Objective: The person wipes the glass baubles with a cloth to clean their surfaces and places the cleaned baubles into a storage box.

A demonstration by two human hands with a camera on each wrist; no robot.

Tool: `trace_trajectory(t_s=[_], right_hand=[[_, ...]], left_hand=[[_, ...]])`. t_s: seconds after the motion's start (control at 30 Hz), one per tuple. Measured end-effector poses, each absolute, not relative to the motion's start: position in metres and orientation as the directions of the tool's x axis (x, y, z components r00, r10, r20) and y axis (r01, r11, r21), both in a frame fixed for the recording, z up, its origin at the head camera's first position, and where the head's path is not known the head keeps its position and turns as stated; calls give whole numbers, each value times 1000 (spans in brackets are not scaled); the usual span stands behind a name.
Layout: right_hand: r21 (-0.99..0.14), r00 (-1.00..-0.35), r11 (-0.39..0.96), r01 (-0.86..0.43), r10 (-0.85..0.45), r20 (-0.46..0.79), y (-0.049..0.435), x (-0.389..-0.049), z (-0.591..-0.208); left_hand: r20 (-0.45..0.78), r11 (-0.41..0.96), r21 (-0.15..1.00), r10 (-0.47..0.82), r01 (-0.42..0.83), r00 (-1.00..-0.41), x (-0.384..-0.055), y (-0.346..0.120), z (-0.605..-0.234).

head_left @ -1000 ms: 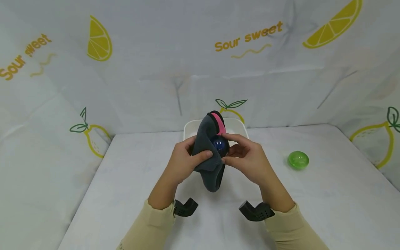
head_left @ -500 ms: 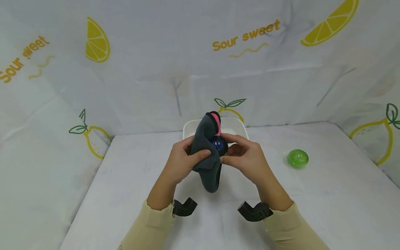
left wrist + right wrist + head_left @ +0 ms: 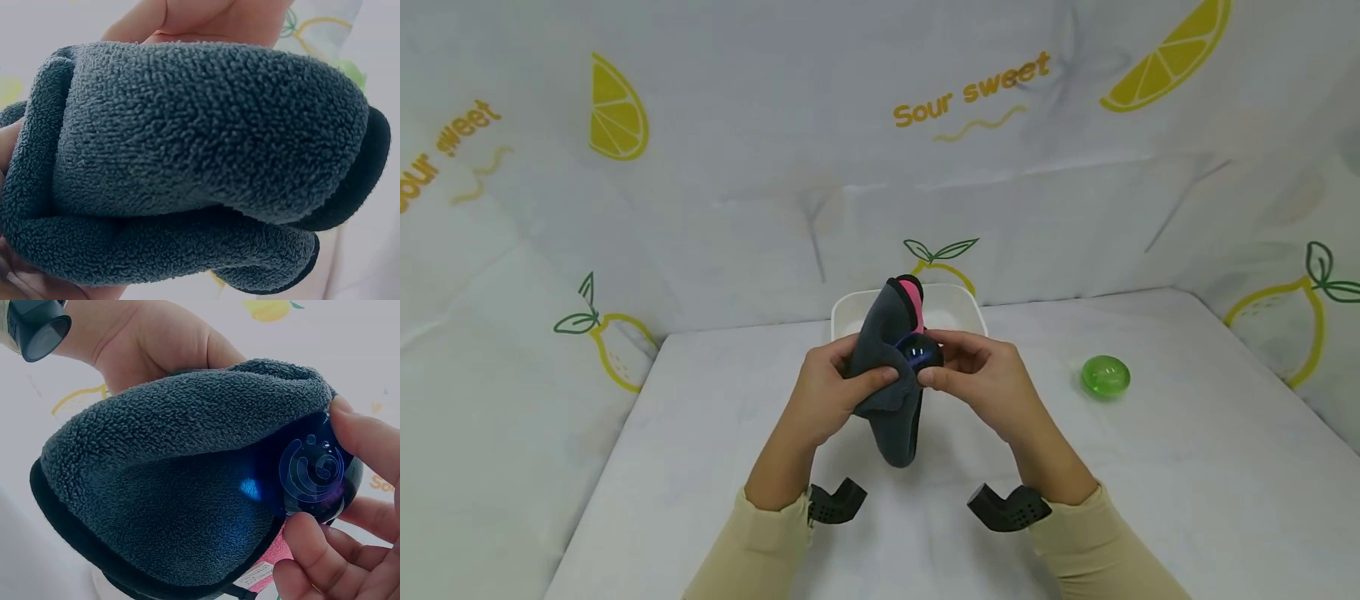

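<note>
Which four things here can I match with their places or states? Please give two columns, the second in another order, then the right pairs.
1. dark blue ball
2. green round object
3. grey cloth
4. white container

A. at the far edge of the table
B. pinched by the right hand
C. folded, gripped by the left hand
D. to the right of the right hand

Right pairs: 1-B, 2-D, 3-C, 4-A

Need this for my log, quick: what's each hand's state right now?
Left hand: closed, holding the grey cloth.
Right hand: closed, holding the dark blue ball between thumb and fingers.
</note>
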State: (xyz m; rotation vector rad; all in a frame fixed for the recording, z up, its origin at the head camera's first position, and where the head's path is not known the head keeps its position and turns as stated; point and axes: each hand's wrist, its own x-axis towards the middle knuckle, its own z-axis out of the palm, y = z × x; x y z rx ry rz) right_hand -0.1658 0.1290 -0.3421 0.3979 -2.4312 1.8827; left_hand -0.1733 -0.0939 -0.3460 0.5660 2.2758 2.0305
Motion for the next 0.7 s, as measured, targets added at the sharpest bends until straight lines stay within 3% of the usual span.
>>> trace_trajectory(t_s=[0.4, 0.7], right_hand=[[-969, -974, 176, -171, -177, 139, 126, -167, -346], [-930, -948, 234, -283, -215, 234, 125, -167, -348]], left_hand=[[213, 71, 967, 292, 243, -932, -173, -90, -350], [192, 82, 972, 271, 221, -943, -175, -92, -350]])
